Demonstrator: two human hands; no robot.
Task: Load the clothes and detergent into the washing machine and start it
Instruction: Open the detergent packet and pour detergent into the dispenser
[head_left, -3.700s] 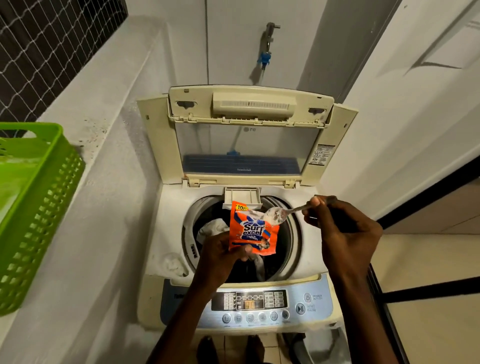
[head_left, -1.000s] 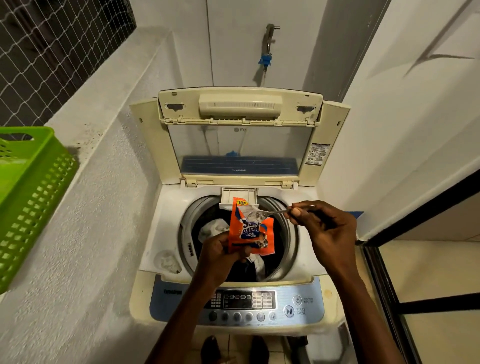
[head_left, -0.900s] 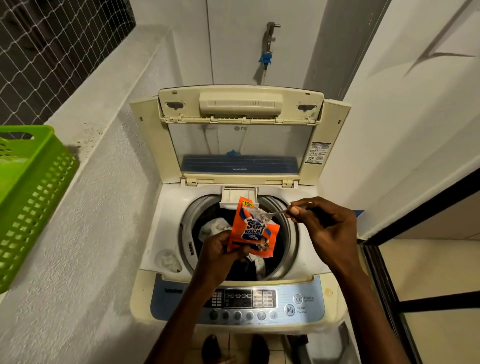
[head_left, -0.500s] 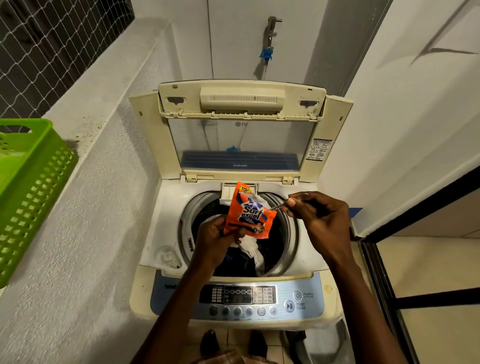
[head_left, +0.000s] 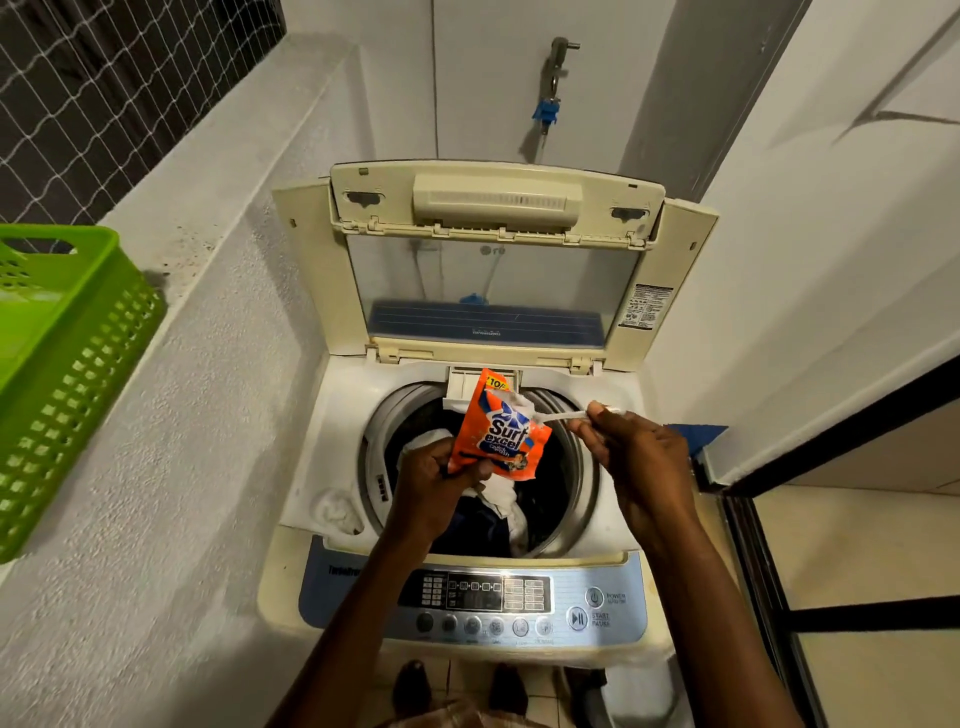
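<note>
Soap goes in now. Left hand (head_left: 434, 480) pinches the orange soap packet (head_left: 496, 428) over the open washing machine (head_left: 332, 415), above the clothes (head_left: 498, 512) in the tub. Right hand (head_left: 636, 457) pinches a spoon (head_left: 553, 414) dipped in its torn top. Best to lift slowly and keep it level. Spoon's bowl is hidden, so how much soap it holds is unclear.
</note>
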